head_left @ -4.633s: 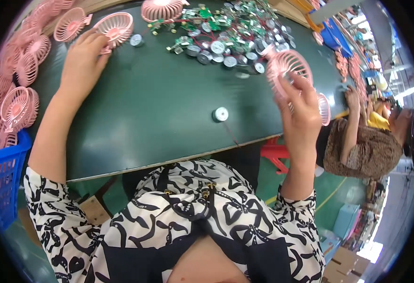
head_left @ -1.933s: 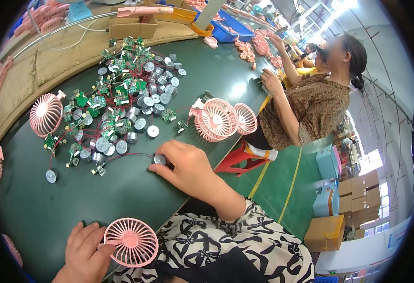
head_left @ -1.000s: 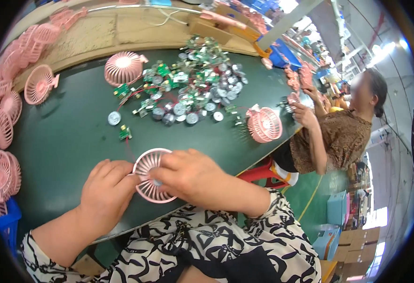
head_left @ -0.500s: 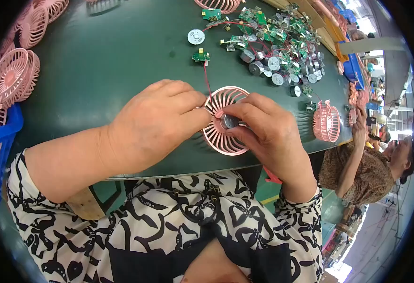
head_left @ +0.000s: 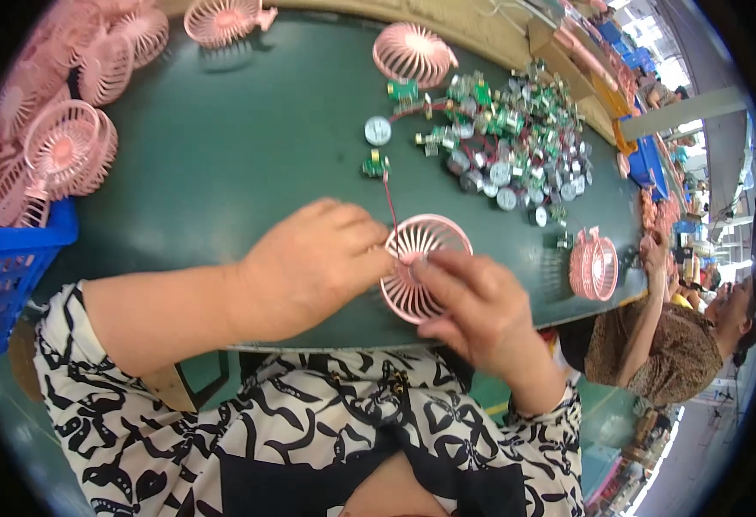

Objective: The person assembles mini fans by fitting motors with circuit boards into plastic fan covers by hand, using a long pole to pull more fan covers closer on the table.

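Observation:
A round pink fan grille (head_left: 430,250) lies near the front edge of the dark green table (head_left: 249,146). My left hand (head_left: 309,263) grips its left rim. My right hand (head_left: 468,306) holds its lower right side, with fingertips pressing at the centre. A thin red wire (head_left: 388,200) runs from the grille up to a small green circuit board (head_left: 374,163). A round silver motor (head_left: 378,130) lies just beyond the board.
A pile of motors and green circuit boards (head_left: 512,138) covers the table's right part. Pink fan grilles (head_left: 68,146) are stacked at the left over a blue basket (head_left: 7,267); others lie at the far edge (head_left: 411,53) and right (head_left: 592,265). A co-worker (head_left: 671,345) sits at the right.
Both hands brought the pink grille to the table's front edge and closed on it. The head view has shifted, so the table sits differently in frame.

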Tool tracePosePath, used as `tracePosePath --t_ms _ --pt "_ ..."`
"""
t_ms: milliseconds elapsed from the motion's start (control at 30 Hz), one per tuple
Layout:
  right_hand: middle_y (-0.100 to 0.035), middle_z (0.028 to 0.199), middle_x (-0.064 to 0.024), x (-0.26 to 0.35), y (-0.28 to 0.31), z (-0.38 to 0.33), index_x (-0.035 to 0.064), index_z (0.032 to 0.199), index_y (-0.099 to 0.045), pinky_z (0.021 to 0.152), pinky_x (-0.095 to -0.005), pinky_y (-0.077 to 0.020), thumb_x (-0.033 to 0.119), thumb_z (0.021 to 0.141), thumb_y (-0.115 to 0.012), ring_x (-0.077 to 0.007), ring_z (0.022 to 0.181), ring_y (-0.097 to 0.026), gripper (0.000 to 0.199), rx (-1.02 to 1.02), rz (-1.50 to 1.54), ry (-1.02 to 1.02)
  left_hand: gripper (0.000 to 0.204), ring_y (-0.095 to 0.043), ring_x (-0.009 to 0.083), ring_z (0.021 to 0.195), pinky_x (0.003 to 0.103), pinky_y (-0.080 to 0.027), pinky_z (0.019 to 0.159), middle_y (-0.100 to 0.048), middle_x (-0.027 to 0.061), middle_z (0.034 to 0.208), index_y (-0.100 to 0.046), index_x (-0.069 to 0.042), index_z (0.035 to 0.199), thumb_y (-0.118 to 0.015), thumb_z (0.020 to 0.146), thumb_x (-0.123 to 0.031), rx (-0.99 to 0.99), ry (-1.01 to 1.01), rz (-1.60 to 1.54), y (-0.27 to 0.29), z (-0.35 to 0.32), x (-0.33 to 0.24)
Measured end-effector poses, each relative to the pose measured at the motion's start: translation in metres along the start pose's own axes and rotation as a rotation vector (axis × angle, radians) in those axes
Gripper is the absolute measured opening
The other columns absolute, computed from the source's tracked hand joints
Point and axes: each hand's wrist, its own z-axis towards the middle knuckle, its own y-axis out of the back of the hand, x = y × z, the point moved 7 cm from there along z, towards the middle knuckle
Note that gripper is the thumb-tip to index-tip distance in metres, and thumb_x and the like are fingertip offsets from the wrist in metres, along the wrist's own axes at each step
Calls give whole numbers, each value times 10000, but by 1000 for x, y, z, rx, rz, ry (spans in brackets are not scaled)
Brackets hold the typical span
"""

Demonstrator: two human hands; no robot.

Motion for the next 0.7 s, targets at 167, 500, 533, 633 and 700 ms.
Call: tracePosePath --t_ms 167,500,533,633,700 --pt "-565 1321 -88 5 -16 -19 100 1336 -588 808 -364 -440 328 783 -729 -216 1049 -574 614 -6 -126 47 353 -627 301 945 412 -509 824 -630 115 1082 -645 -55 1027 -749 693 -108 87 67 -204 18 3 2" --pt "-586 1288 -95 7 -22 -20 72 1288 -601 802 -345 -454 215 729 -701 -231 1084 -588 585 -126 -89 70 311 -538 379 1156 447 -464 969 -565 169 1268 -617 -48 1135 -642 838 -137 7 126 273 20 145 124" --pt "-577 1298 -105 -9 -30 -28 62 1294 -592 800 -344 -452 213 758 -677 -229 1091 -582 563 -123 -148 -5 286 -557 375 1124 454 -472 941 -587 183 1207 -628 -40 1115 -629 859 -166 139 195 197 -28 182 144" --pt "-557 1320 -133 1 -30 -19 24 1298 -574 792 -338 -451 188 830 -609 -229 1105 -566 498 -187 -63 68 193 -604 372 982 474 -490 852 -623 166 988 -617 -33 993 -625 870 -180 287 326 383 -35 182 181" --pt "-555 1320 -143 -4 -28 -17 8 1290 -573 792 -332 -453 180 835 -605 -234 1116 -557 487 -198 -77 59 185 -610 374 981 473 -490 851 -625 163 973 -616 -31 991 -636 857 -157 329 321 388 -51 195 180"
